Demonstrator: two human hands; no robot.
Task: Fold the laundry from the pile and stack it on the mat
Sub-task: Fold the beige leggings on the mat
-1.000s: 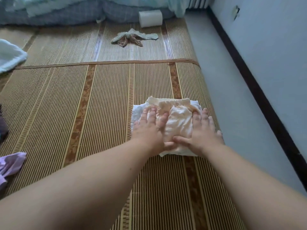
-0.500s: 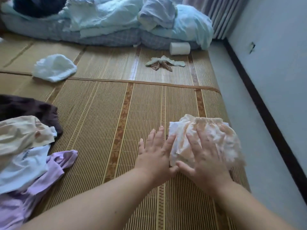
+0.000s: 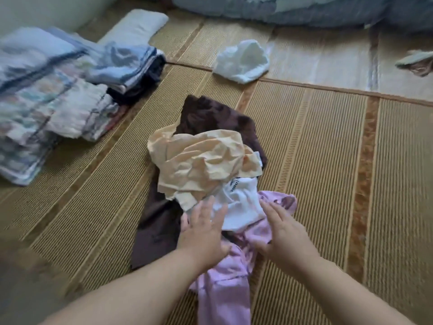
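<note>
Straw-coloured woven mat (image 3: 328,184) covers the floor across the whole frame. At the upper left, blurred by motion, sits a stack of folded laundry (image 3: 58,90) in pale blue, floral and dark layers, resting on the mat.

In the centre lies the unfolded pile. A brown garment (image 3: 210,116) is at the bottom and a crumpled peach garment (image 3: 199,160) is spread over it. A white garment (image 3: 241,205) with dark print lies just below the peach one, and a lilac garment (image 3: 225,289) trails toward the lower edge.

The left hand (image 3: 203,233) is flat, with its fingers straight and slightly spread. Its fingertips reach the near edges of the white and peach garments, gripping nothing. Just right of it, the right hand (image 3: 283,235) is likewise spread and loose over the lilac and white cloth. It seems to rest on the fabric, though the blur leaves the contact uncertain.

Above and right of the pile, a crumpled white cloth (image 3: 242,61) lies apart on the mat. Blue-grey bedding (image 3: 304,10) runs along the top edge. At the far right edge a small greenish item (image 3: 417,62) is partly cut off.
</note>
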